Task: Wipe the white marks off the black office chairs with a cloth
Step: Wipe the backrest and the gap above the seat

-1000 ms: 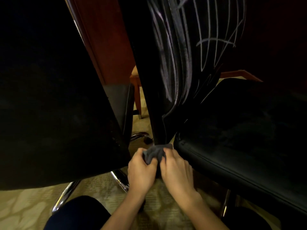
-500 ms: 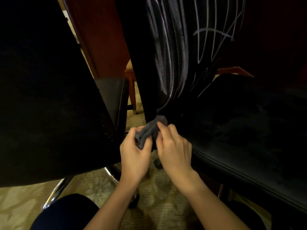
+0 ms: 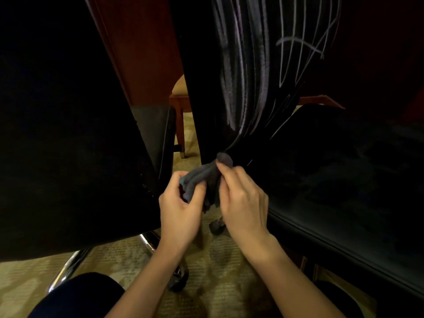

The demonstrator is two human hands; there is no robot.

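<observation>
Crowding both hands [image 3: 206,207] and cloth [image 3: 206,177]: marked chair back [image 3: 252,76], chrome base [image 3: 66,271].

Both hands lifted the cloth [image 3: 204,177] up the chair back [image 3: 241,88].

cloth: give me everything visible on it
The cloth is dark grey, soft fabric, bunched into thick folds rather than spread flat. Both hands hold it: the left hand grips its lower left end, the right hand pinches it nearer the top. Its rounded upper tip pokes past the right fingers and sits at the bottom of the marked chair back, below the white marks. A frayed-looking edge hangs down between the hands, above the carpet.
</observation>
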